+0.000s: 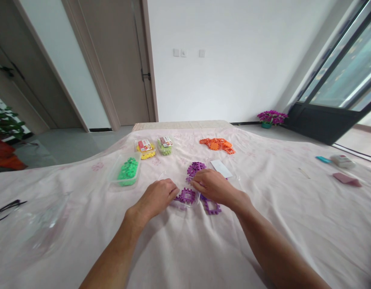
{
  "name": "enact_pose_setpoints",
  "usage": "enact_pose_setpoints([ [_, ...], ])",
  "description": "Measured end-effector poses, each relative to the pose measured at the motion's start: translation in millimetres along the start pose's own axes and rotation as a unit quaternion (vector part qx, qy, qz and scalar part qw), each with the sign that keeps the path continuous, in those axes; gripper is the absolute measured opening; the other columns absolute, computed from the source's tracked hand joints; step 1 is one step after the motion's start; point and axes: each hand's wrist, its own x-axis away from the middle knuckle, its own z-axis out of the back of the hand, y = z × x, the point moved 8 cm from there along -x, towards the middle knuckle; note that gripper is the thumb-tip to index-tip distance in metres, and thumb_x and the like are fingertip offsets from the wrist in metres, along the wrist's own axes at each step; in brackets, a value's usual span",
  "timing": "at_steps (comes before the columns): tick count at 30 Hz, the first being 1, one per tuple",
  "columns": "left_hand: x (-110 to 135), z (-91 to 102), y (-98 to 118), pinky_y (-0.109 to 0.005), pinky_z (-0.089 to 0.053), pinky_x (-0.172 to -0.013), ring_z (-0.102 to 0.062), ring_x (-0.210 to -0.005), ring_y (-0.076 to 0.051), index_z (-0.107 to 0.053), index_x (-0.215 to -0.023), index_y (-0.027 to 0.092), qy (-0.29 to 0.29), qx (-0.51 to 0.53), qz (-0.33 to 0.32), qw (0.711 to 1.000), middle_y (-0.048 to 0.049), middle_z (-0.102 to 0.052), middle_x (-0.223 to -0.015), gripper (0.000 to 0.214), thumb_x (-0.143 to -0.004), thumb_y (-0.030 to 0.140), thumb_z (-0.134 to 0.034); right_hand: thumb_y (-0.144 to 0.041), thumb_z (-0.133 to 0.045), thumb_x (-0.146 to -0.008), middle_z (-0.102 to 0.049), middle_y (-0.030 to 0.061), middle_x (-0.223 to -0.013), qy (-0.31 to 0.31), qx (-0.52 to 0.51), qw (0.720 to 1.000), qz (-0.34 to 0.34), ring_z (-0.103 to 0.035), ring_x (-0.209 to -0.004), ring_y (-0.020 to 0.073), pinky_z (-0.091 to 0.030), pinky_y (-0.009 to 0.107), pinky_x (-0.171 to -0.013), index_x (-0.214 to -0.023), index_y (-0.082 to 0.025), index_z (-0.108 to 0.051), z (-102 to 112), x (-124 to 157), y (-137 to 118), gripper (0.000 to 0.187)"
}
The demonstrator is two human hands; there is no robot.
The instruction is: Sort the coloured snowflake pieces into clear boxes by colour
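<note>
Near the middle of the cloth, a clear plastic box (190, 205) holds purple notched interlocking pieces (187, 195). My left hand (158, 196) is at the box's left side, fingers curled together beside the pieces; whatever is between its fingertips is hidden. From the right, my right hand (214, 185) reaches over the box with its fingers pinched at a purple interlocking piece (189, 180). More purple pieces (196, 167) are heaped just beyond my fingers. Under my right wrist, a square purple frame piece (212, 207) lies on the cloth outside the box.
Left of the hands stand a box of green pieces (128, 170) and labelled boxes of yellow (147, 154) and light green pieces (165, 150). Orange pieces (215, 145) lie beyond, near a white card (221, 168). Clear plastic (43, 220) and black scissors (7, 208) are far left.
</note>
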Motion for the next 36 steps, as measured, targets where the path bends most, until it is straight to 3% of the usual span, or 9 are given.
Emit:
enact_pose_setpoints([
  [4, -1, -3.0, -1, -0.031, -0.045, -0.083, -0.065, -0.080, -0.021, -0.070, -0.074, 0.022, -0.005, -0.002, -0.009, 1.000, -0.0072, -0.071, -0.080, 0.038, -0.096, 0.034, -0.042, -0.023, -0.056, -0.088, -0.072, 0.0040, -0.092, -0.056, -0.021, 0.995, -0.081, -0.064, -0.084, 0.0189, -0.036, 0.026, -0.066, -0.091, -0.023, -0.070, -1, 13, 30, 0.014],
  [6, -2, -1.3, -3, -0.032, -0.046, -0.084, -0.065, -0.081, -0.021, -0.070, -0.075, 0.022, 0.012, 0.006, -0.007, 1.000, -0.0065, -0.070, -0.080, 0.037, -0.096, 0.032, -0.041, -0.020, -0.061, -0.082, -0.071, 0.0039, -0.091, -0.104, -0.004, 0.989, -0.108, -0.064, -0.083, 0.0205, -0.035, 0.027, -0.063, -0.092, -0.024, -0.070, -8, 20, 42, 0.014],
  [9, -3, 10.9, -11, -0.034, -0.044, -0.098, -0.063, -0.102, -0.021, -0.072, -0.092, 0.024, 0.109, 0.017, -0.004, 0.994, -0.0066, -0.071, -0.103, 0.029, -0.095, 0.028, -0.044, -0.018, -0.062, -0.079, -0.071, 0.0059, -0.091, -0.141, 0.035, 0.981, -0.130, -0.065, -0.087, 0.0238, -0.034, 0.028, -0.062, -0.090, -0.023, -0.070, -16, 25, 54, 0.014],
  [13, -2, 14.5, -42, -0.039, -0.032, -0.115, -0.048, -0.131, -0.023, -0.064, -0.120, 0.021, 0.233, 0.058, 0.060, 0.969, -0.0094, -0.056, -0.136, 0.034, -0.090, 0.023, -0.050, -0.017, -0.063, -0.076, -0.068, 0.0065, -0.104, -0.129, 0.045, 0.984, -0.115, -0.064, -0.094, 0.0233, -0.036, 0.027, -0.063, -0.099, -0.023, -0.068, -23, 19, 59, 0.024],
  [16, -6, -7.1, -70, -0.038, -0.035, -0.114, -0.048, -0.132, -0.021, -0.054, -0.133, 0.018, 0.212, 0.194, 0.116, 0.951, -0.0111, -0.053, -0.140, 0.048, -0.085, 0.016, -0.049, -0.023, -0.069, -0.071, -0.066, 0.0062, -0.107, -0.140, 0.038, 0.986, -0.085, -0.063, -0.094, 0.0229, -0.035, 0.026, -0.061, -0.100, -0.023, -0.067, -37, 14, 57, 0.029],
  [20, -8, -37.7, -87, -0.034, -0.047, -0.103, -0.060, -0.122, -0.019, -0.045, -0.141, 0.019, 0.138, 0.398, 0.182, 0.889, -0.0129, -0.054, -0.142, 0.063, -0.079, 0.006, -0.043, -0.026, -0.072, -0.068, -0.063, 0.0083, -0.114, -0.132, 0.048, 0.985, -0.099, -0.063, -0.093, 0.0237, -0.037, 0.026, -0.062, -0.112, -0.022, -0.062, -51, 8, 62, 0.046],
  [24, -7, -41.9, -89, -0.032, -0.047, -0.103, -0.060, -0.123, -0.017, -0.045, -0.139, 0.020, 0.142, 0.449, 0.206, 0.858, -0.0122, -0.057, -0.139, 0.070, -0.072, 0.000, -0.041, -0.022, -0.070, -0.069, -0.066, 0.0077, -0.111, -0.131, 0.042, 0.986, -0.095, -0.063, -0.096, 0.0238, -0.039, 0.026, -0.066, -0.109, -0.021, -0.064, -56, 5, 64, 0.041],
  [31, -8, -45.9, -93, -0.034, -0.044, -0.106, -0.060, -0.121, -0.017, -0.051, -0.132, 0.020, 0.164, 0.499, 0.217, 0.823, -0.0104, -0.061, -0.133, 0.070, -0.067, -0.003, -0.041, -0.016, -0.057, -0.081, -0.073, 0.0035, -0.093, -0.069, 0.010, 0.984, -0.162, -0.065, -0.087, 0.0196, -0.037, 0.025, -0.065, -0.092, -0.025, -0.073, -27, 5, 80, 0.022],
  [36, -9, -48.1, -97, -0.037, -0.040, -0.108, -0.060, -0.121, -0.021, -0.059, -0.125, 0.021, 0.197, 0.538, 0.214, 0.791, -0.0102, -0.064, -0.127, 0.059, -0.070, 0.000, -0.049, -0.020, -0.050, -0.087, -0.073, 0.0040, -0.091, 0.125, -0.084, 0.970, -0.190, -0.065, -0.084, 0.0179, -0.040, 0.025, -0.069, -0.109, -0.022, -0.068, 8, 6, 85, 0.029],
])
